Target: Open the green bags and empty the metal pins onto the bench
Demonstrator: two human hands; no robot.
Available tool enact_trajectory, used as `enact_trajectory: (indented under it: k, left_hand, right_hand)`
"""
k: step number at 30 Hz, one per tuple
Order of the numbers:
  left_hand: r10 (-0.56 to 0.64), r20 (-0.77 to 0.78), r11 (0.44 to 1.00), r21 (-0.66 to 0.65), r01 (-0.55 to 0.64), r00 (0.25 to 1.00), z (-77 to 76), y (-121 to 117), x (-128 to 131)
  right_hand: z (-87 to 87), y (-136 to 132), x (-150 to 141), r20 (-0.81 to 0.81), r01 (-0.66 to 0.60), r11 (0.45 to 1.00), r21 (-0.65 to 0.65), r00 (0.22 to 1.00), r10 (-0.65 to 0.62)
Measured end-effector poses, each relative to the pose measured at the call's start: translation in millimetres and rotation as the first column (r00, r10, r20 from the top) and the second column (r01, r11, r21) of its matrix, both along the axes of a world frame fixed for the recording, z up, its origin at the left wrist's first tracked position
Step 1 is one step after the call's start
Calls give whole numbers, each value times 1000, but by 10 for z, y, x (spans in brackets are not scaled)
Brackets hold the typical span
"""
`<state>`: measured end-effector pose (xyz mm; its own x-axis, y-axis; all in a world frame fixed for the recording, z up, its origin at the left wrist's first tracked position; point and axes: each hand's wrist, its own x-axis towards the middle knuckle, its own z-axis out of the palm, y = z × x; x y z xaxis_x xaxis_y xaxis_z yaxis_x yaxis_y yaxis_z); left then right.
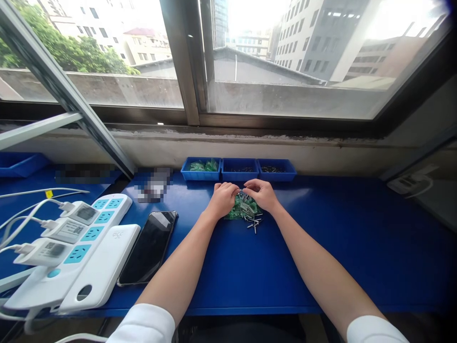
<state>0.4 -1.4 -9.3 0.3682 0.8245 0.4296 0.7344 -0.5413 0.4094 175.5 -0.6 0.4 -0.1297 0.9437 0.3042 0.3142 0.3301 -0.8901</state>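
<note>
Two hands meet over a small heap at the far middle of the blue desk point(321, 247), seen from the head camera — the left hand point(223, 199) and the right hand point(260, 193) nearly touch at their fingertips. Between them the fingers are curled inward and seem to pinch a tiny part, though it is too small to tell which hand truly grips it. The pile of green pieces point(240, 209) lies directly under and just in front of the fingers, with loose metal pins point(254, 223) spilling toward the person, their long axes scattered in all directions. Both hands are about equally near the pile. Just beyond it stand three blue trays point(238, 176) in a row — the left one holds green pieces. A dark phone point(149, 247) and a white power strip point(76, 247) lie well to the left.
</note>
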Motion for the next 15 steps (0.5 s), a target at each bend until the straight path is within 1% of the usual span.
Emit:
enact_trajectory:
  k: [4,7,11,13,15]
  left_hand:
    - [67,-5,998,19,-67,998,-29,33,-12]
    - [75,-5,997,27,-75,997,-36,42,-17]
    - [103,15,995,12,-104,995,-7,15,-10]
    - [120,41,993,0,-120,992,10,0,-5]
    - [138,76,990,-3,-138,988,15,-2,-5]
  right_hand:
    - [19,-22,37,0,-55,998,26,998,55]
    - [15,-18,79,-22,-89,996,-6,996,89]
    - [22,-30,115,-52,-146,988,-42,988,144]
    - [26,-41,119,-37,-169,984,-51,985,167]
    - [21,-44,118,-6,-162,985,-55,987,162]
